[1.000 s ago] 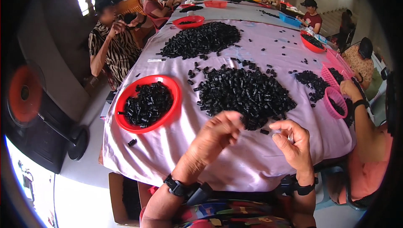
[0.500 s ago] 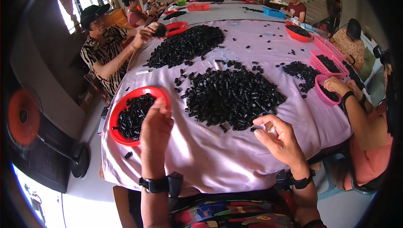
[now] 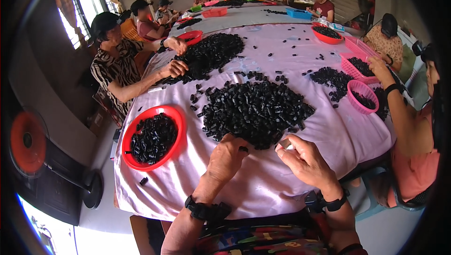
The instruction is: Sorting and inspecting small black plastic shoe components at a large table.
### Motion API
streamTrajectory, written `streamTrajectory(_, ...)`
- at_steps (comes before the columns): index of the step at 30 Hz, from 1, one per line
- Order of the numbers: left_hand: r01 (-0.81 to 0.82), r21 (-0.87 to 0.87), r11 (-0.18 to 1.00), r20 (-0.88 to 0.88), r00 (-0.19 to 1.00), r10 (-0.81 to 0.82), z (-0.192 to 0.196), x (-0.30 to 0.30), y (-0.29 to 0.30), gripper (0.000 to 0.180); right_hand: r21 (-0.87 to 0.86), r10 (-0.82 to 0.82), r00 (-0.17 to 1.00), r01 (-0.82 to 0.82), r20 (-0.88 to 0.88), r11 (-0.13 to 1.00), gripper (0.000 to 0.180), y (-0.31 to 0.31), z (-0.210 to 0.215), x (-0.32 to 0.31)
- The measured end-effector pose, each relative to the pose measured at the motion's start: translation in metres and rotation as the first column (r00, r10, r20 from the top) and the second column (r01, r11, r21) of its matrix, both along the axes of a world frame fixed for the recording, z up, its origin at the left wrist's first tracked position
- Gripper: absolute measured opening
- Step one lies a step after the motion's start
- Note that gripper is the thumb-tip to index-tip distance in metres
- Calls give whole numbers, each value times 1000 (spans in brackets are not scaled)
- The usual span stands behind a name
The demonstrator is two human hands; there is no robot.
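Note:
A big heap of small black cylindrical pieces lies on the pink cloth before me. At its near edge, my left hand is closed, with one black piece showing at its fingertips. My right hand, a short way to the right, pinches a small flat pale piece between thumb and fingers; its exact kind is too small to tell. Left of my hands stands a round red basin filled with similar black pieces. One loose piece rests on the cloth below the basin.
Pink cloth covers the long table. A second black heap is at the far left, where a co-worker's hands work. Pink baskets and another co-worker's arm are on the right. A fan stands left.
My left hand has moved right from above the red basin to the heap's near edge and now holds a black piece. My right hand stays near its place, still pinching the pale piece.

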State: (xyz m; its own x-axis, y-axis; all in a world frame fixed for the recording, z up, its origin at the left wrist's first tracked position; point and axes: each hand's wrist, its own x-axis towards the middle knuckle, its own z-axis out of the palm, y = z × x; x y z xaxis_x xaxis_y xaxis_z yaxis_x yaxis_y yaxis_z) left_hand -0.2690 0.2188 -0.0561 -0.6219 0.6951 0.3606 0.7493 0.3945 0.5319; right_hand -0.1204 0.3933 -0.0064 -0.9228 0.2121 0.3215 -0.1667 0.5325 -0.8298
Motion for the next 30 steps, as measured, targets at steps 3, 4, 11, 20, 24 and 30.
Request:
streamTrajectory(3,23,45,999,13,1000,-24,8,-2,-6,21,-19,29,999,-30,-25,999,15,-4,3,0)
streamTrajectory(4,40,84,996,28,999,-42,12,1,-9,19,-48,35,999,-36,-5,998,15,-5,4,1)
streamTrajectory(11,-32,476,879,812,400,-425,51,29,-22,33,47,38,999,-40,34,998,19,-8,11,4)
streamTrajectory(20,1,667,745,738,135,-661,47,41,-23,36,152,78,997,-79,17,985,28,-25,30,16)
streamTrajectory(24,13,689,725,721,91,-687,46,47,-18,35,193,113,976,-77,-184,978,30,-27,23,17)
streamTrajectory(30,-25,697,717,715,105,-691,42,53,-14,32,173,87,992,-70,-92,982,27,-32,26,19)
